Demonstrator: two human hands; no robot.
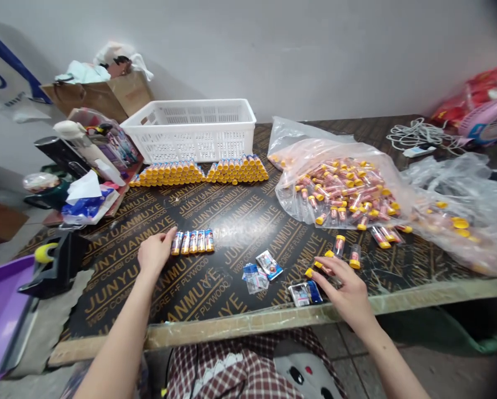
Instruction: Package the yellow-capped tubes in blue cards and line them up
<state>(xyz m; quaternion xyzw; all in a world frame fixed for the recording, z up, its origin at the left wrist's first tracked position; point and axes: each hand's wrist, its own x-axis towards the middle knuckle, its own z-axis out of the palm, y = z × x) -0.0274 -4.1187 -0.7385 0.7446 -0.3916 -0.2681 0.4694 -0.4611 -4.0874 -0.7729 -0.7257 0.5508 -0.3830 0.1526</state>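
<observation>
My left hand (155, 250) is at the left end of a short row of labelled tubes (193, 242) with yellow caps. Its fingertips close on the end tube (176, 243), partly hiding it. Lower right, my right hand (348, 287) reaches over small yellow-capped tubes, with thumb and fingers at a clear tube's yellow cap (309, 272); the palm side is hidden. Two more clear tubes with reddish contents, one upright tube (355, 256) and one tilted tube (339, 245), are just beyond it. Flat blue-and-white printed sleeves (305, 293) lie beside its thumb. More printed sleeves (269, 265) are between the hands.
Stacked labelled tubes (169, 174) stand before a white plastic basket (190, 138). A large clear bag (285, 194) spills many yellow-capped tubes at right, beside another plastic bag (448, 183). A tape dispenser (59, 266) sits at left. Tape covers the table's front edge (240, 327).
</observation>
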